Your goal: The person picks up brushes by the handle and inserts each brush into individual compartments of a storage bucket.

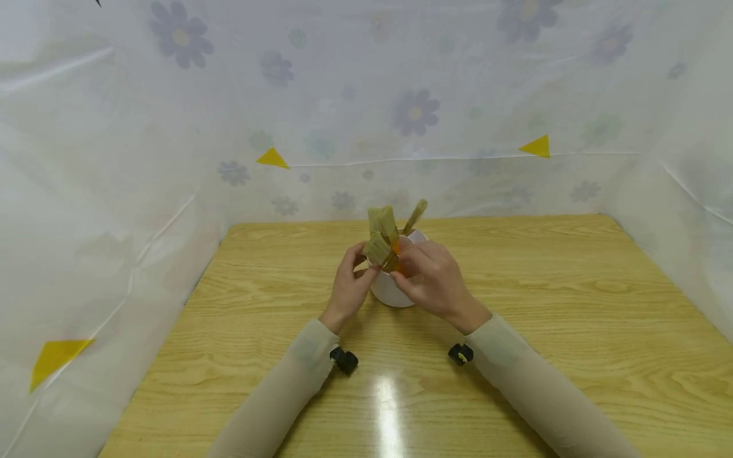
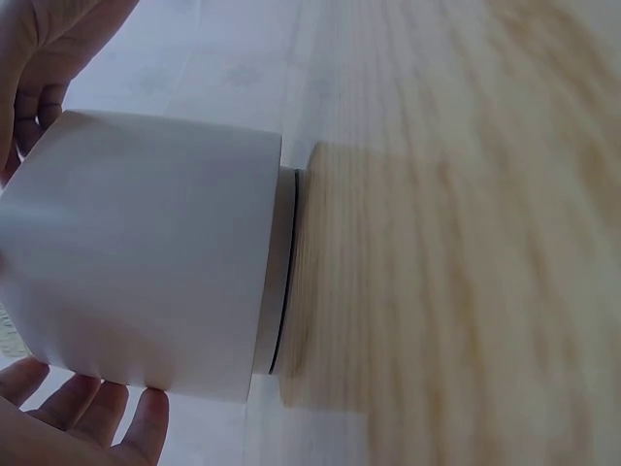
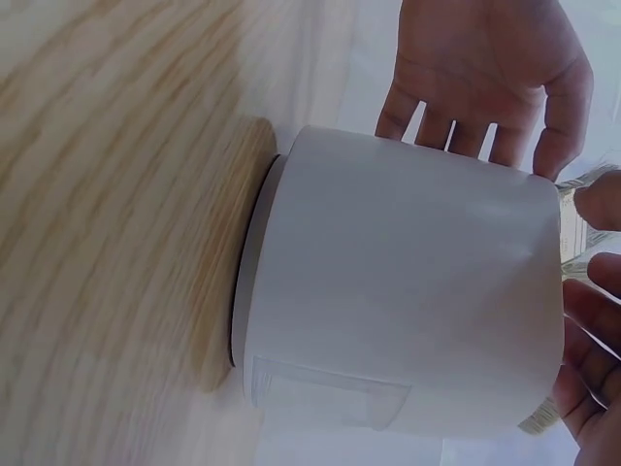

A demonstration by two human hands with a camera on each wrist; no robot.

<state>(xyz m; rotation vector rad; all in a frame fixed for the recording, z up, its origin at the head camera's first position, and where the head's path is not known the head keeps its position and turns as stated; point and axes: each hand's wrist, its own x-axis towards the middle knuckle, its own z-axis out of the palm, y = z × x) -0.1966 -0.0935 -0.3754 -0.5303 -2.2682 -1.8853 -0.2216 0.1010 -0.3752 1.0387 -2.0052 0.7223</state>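
Note:
A white, tapered container (image 1: 394, 294) stands on the wooden table, with olive-coloured dried-leaf bundles (image 1: 381, 222) rising from its mouth. One narrow leaf roll (image 1: 416, 215) leans out at the back right. A bit of orange (image 1: 396, 247) shows among them. My left hand (image 1: 350, 283) holds the container's side, its fingertips (image 2: 146, 419) along the wall and its thumb at the rim. Over the mouth, my right hand (image 1: 432, 277) has curled fingers and pinches at the leaf bundle. The right wrist view shows leaf ends between its thumb and fingers (image 3: 592, 311); the inside of the container is hidden.
The wooden table (image 1: 544, 273) is enclosed by white plastic sheeting (image 1: 343, 83) with printed flowers. Yellow triangles (image 1: 273, 158) are stuck on the sheeting. A black wrist device (image 1: 345, 360) sits at each sleeve. A round wooden base (image 3: 233, 257) shows under the container.

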